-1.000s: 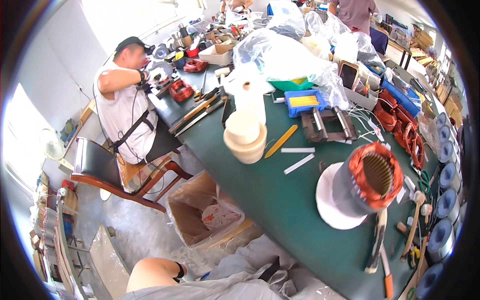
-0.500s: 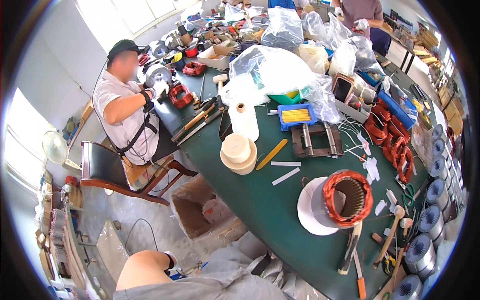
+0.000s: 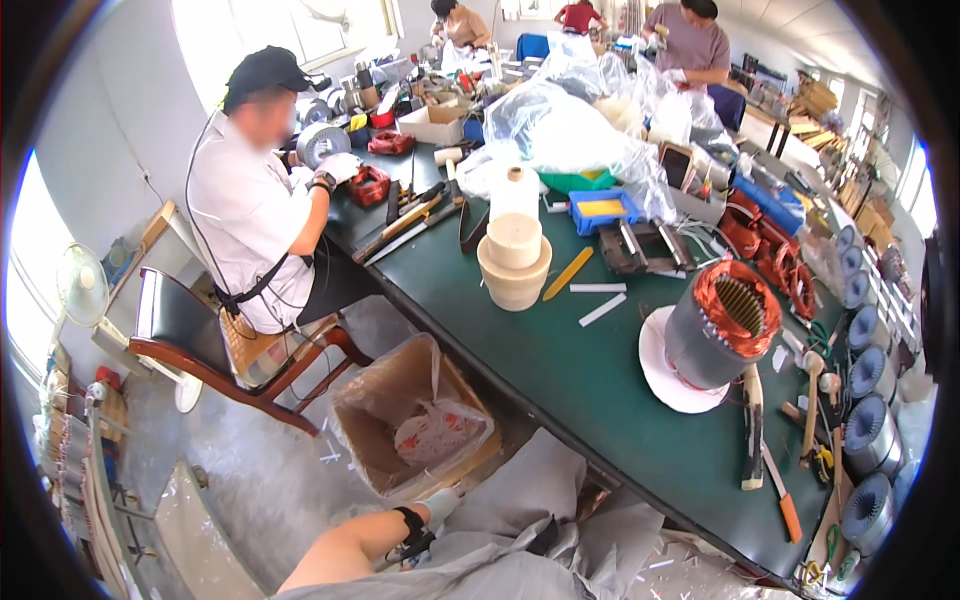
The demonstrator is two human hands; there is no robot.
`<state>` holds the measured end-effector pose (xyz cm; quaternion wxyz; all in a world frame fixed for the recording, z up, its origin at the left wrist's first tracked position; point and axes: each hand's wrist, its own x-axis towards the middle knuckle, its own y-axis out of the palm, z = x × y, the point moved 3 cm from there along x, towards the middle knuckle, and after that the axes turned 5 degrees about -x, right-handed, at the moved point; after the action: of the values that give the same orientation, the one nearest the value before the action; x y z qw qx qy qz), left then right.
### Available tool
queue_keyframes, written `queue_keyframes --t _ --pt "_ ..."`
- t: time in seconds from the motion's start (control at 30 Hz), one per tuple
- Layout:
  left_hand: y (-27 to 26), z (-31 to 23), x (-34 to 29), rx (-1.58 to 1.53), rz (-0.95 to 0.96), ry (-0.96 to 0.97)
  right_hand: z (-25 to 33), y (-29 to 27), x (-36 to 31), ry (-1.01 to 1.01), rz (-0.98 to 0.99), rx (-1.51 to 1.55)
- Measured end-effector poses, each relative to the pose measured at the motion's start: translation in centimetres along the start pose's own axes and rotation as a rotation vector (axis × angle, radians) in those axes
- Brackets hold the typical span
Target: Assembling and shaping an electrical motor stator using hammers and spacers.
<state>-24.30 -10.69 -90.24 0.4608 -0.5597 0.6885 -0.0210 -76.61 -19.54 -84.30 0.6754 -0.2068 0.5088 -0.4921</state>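
My left hand (image 3: 438, 508), in a white glove with a black strap at the wrist, is low beside my grey-clothed lap. It is next to the cardboard box (image 3: 375, 455) on the floor; its fingers cannot be made out. My right hand is out of the picture. On the green table (image 3: 520, 385) before me stands a grey motor stator (image 3: 700, 335) with copper windings round its top. A white round disc (image 3: 665, 385) is under it. Right of the stator lie a dark worn wooden bar (image 3: 752, 430) and an orange-handled knife (image 3: 787, 510).
Stacked tape rolls (image 3: 515, 265), a yellow strip (image 3: 568, 274) and a blue tray (image 3: 603, 210) are farther back. Mallets (image 3: 812, 400) and several finned stator cores (image 3: 868, 430) line the right side. A co-worker (image 3: 255, 200) sits at the left; others work behind.
My view has shifted, so the table's contents sit differently in the picture. My left forearm and gloved hand now show farther forward by the box. The seated co-worker leans closer to the table.
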Motion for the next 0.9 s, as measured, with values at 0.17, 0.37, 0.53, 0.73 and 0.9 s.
queue_keyframes --t 0.17,0.37,0.53,0.73,0.9 --pt "1.5 6.3 2.8 0.088 0.115 -0.006 0.7 -0.1 -0.2 0.040 0.006 0.002" --pt "-1.1 3.5 3.3 0.057 0.085 -0.068 -0.8 0.3 1.4 0.086 0.022 0.025" --pt "1.4 -0.2 4.3 0.050 0.054 -0.155 -1.7 0.8 4.2 0.122 0.072 0.054" --pt "0.2 -4.1 6.0 0.098 0.069 -0.221 -3.9 0.5 5.0 0.184 0.131 0.095" --pt "-1.0 -4.6 6.5 0.146 0.039 -0.182 -6.5 4.4 3.5 0.146 0.183 0.122"
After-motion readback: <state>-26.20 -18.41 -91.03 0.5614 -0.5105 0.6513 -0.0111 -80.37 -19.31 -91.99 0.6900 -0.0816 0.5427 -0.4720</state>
